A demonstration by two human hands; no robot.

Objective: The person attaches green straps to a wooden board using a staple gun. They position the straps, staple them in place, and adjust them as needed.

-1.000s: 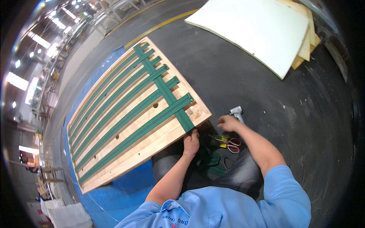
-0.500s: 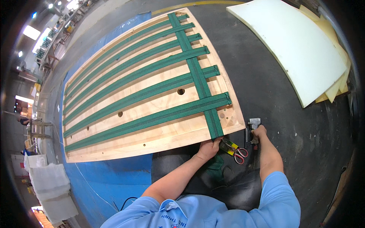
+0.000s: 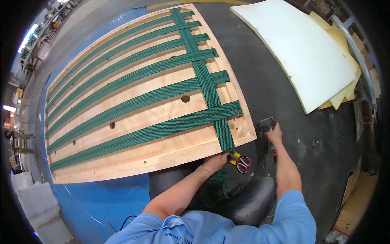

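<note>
A pale wooden frame panel (image 3: 162,156) lies before me, with several green webbing straps (image 3: 142,133) running lengthwise across it. One green cross strap (image 3: 208,87) passes over them near the right end and reaches the near edge. My left hand (image 3: 212,163) is closed on that strap's end at the edge; its fingertips are partly hidden below the wood. Scissors with red-and-white handles (image 3: 243,163) jut out beside those fingers; whether the hand grips them too, I cannot tell. Off the panel's right corner, my right hand (image 3: 274,135) grips a staple gun (image 3: 266,124), apart from the wood.
White and yellow foam sheets (image 3: 300,53) are stacked on the dark floor at the far right. Blue sheeting (image 3: 101,199) lies under the panel. White wrapped bundles (image 3: 36,199) stand at the left, and a cardboard box (image 3: 357,203) is at the lower right.
The view has shifted, moving the panel left in the picture. My right hand has raised the staple gun slightly and turned it. My left hand stays at the strap's end.
</note>
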